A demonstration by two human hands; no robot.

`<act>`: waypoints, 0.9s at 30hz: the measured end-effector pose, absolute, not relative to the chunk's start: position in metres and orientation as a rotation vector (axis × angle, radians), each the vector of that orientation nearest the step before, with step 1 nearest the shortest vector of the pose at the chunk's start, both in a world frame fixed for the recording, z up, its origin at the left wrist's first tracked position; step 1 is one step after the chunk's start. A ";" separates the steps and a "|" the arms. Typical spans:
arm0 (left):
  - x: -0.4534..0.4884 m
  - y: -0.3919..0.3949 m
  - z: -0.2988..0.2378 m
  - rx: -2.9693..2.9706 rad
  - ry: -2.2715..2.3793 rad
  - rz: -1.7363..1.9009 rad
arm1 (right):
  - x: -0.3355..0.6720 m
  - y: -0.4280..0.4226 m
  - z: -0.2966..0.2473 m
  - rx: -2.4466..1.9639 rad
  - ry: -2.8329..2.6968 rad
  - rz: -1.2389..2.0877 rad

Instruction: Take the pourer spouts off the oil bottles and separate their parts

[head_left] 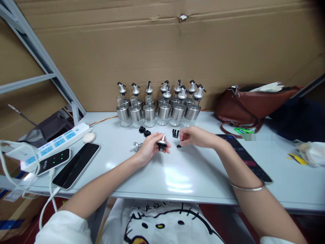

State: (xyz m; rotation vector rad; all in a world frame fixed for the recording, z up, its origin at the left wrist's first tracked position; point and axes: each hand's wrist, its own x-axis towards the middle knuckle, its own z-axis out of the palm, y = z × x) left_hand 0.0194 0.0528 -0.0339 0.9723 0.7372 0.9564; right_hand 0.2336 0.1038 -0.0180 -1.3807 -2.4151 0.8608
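Note:
My left hand (149, 147) is closed around a silver pourer spout with a black stopper (161, 143), held just above the white table (177, 176). My right hand (194, 136) hovers to the right with fingertips pinched together over small black parts (178, 146) on the table; what it pinches is too small to name. Two black clips (175, 133) stand just left of that hand. Two black round stoppers (144, 131) and another silver spout (137, 146) lie near my left hand. Several glass bottles with steel bases and pourers (158, 110) stand in a row behind.
A brown leather bag (243, 105) sits at the back right, a dark phone (243, 156) under my right forearm. At left lie a white power strip (56, 144), two phones (76, 164) and a cable. Cardboard walls the back.

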 end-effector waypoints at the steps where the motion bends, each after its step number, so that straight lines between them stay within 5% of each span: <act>1: 0.020 0.053 -0.034 0.971 0.744 0.958 | 0.236 0.106 -0.021 -1.388 -2.444 0.853; 16: 0.021 0.053 -0.036 1.066 0.805 0.933 | 0.235 0.104 -0.024 -1.573 -2.485 0.935; 22: 0.023 0.052 -0.032 1.046 0.817 0.969 | 0.217 0.090 -0.009 -1.295 -2.328 0.647; 27: 0.022 0.053 -0.037 1.309 0.872 0.930 | 0.191 0.075 -0.010 -1.113 -2.257 0.823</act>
